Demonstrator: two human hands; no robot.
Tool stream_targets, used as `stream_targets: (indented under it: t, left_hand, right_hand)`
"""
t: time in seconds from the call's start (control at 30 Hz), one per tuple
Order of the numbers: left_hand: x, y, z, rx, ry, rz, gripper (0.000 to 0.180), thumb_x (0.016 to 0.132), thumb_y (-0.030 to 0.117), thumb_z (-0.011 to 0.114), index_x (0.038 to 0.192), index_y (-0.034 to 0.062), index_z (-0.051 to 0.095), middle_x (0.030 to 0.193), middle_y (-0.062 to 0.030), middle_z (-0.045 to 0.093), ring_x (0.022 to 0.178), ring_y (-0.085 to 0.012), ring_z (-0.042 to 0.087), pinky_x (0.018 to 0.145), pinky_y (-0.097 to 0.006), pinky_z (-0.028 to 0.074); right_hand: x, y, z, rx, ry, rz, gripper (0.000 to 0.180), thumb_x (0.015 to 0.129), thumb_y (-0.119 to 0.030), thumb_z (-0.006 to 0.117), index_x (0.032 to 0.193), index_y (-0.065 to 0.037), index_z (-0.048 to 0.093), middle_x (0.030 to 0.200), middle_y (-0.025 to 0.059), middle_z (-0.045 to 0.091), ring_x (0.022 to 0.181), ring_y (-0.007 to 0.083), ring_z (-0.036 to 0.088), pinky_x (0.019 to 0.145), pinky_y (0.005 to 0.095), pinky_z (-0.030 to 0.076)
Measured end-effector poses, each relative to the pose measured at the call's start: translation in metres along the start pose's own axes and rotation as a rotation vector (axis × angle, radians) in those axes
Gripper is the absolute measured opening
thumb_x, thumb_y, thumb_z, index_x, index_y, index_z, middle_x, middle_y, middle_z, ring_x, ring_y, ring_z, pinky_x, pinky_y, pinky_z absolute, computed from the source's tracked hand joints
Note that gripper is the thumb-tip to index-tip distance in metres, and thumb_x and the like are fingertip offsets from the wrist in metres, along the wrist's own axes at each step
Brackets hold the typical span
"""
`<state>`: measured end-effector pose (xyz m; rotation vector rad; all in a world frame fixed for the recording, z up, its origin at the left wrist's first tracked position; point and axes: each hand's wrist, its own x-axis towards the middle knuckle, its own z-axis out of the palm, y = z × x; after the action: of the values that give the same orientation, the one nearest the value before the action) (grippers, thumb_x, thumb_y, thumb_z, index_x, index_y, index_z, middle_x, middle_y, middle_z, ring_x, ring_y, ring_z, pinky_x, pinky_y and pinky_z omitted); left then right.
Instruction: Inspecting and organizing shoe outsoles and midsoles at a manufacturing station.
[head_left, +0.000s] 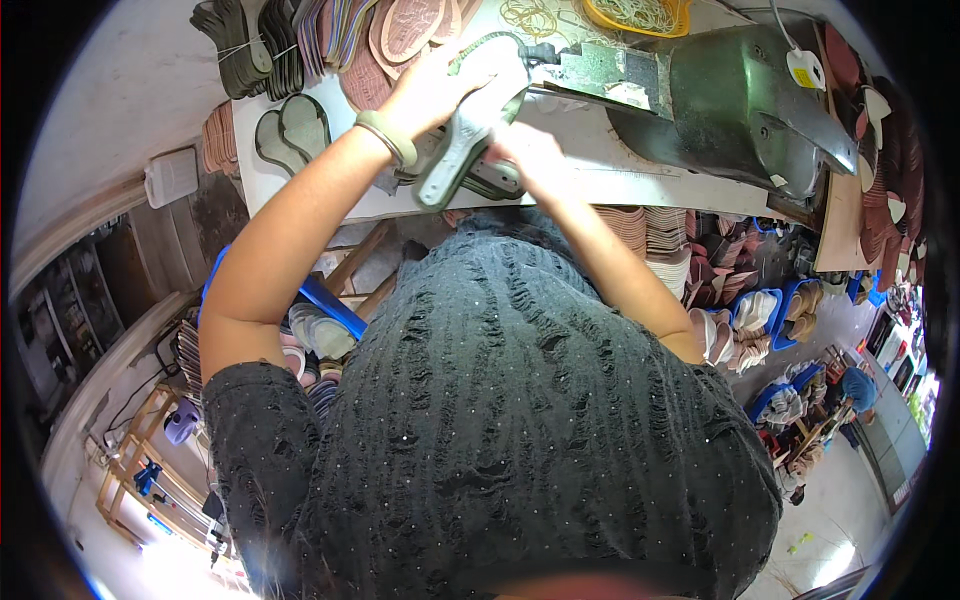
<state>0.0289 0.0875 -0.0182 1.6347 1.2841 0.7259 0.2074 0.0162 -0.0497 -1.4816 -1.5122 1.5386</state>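
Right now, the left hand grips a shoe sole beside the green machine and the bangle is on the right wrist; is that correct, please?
In the head view, the bangle is on the left wrist, not the right; the left hand grips the shoe sole beside the green machine.

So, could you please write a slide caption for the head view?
Left hand holding a grey sole-shaped piece by a dark green machine, the blurred right hand close to it.

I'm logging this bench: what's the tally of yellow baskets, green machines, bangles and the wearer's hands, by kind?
Yellow basket: 1
Green machine: 1
Bangle: 1
Left hand and right hand: 2
Total: 5, excluding soles, too overlapped to count
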Motion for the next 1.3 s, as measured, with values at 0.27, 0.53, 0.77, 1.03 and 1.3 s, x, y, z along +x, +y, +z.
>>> stream_targets:
  t: [0.27, 0.53, 0.77, 1.03, 1.3]
  left_hand:
    - [0.007, -0.003, 0.016, 0.060, 0.246, -0.142, 0.053, 0.078, 0.043, 0.066, 0.112, 0.0026, 0.059, 0.100, -0.0189, 0.065, 0.093, -0.0298, 0.063, 0.082, -0.036, 0.049]
    - [0.014, -0.017, 0.010, 0.095, 0.446, -0.215, 0.050, 0.077, 0.044, 0.066, 0.101, 0.0003, 0.061, 0.092, -0.0197, 0.066, 0.086, -0.0307, 0.064, 0.076, -0.038, 0.049]
    - [-0.083, -0.077, -0.109, -0.339, 0.541, -0.433, 0.036, 0.084, 0.029, 0.064, 0.103, -0.0025, 0.063, 0.088, -0.0072, 0.066, 0.080, -0.0117, 0.059, 0.071, -0.028, 0.046]
    - [-0.159, -0.184, -0.120, 0.717, 0.691, -0.778, 0.067, 0.085, 0.045, 0.056, 0.132, 0.0004, 0.041, 0.137, -0.0250, 0.033, 0.123, -0.0422, 0.034, 0.101, -0.047, 0.033]
    - [-0.162, -0.124, -0.022, 0.361, 0.870, -0.248, 0.042, 0.090, 0.026, 0.053, 0.123, 0.0004, 0.049, 0.125, -0.0199, 0.049, 0.116, -0.0339, 0.046, 0.100, -0.040, 0.035]
  right_hand:
    - [-0.006, 0.013, 0.006, 0.444, -0.032, -0.005, 0.017, 0.086, -0.013, 0.062, 0.096, 0.001, 0.060, 0.080, -0.0017, 0.060, 0.069, 0.0045, 0.049, 0.060, 0.0204, 0.041]
    - [0.006, 0.005, 0.004, 0.277, -0.003, 0.013, 0.017, 0.089, -0.020, 0.060, 0.087, -0.003, 0.062, 0.073, -0.0053, 0.054, 0.063, 0.0020, 0.043, 0.057, 0.0183, 0.037]
    - [0.002, 0.007, 0.017, -0.687, -0.044, -0.374, 0.075, 0.063, -0.030, 0.080, 0.124, -0.003, 0.046, 0.106, 0.0161, 0.051, 0.102, 0.0347, 0.049, 0.087, 0.0414, 0.044]
    - [0.007, 0.018, 0.030, -0.847, -0.153, -0.447, 0.068, 0.062, -0.020, 0.078, 0.121, -0.001, 0.051, 0.098, 0.0146, 0.052, 0.095, 0.0316, 0.051, 0.082, 0.0406, 0.045]
    - [0.017, 0.021, 0.025, -0.887, -0.175, -0.486, 0.067, 0.062, -0.023, 0.078, 0.122, -0.005, 0.055, 0.095, 0.0167, 0.052, 0.093, 0.0325, 0.051, 0.083, 0.0400, 0.045]
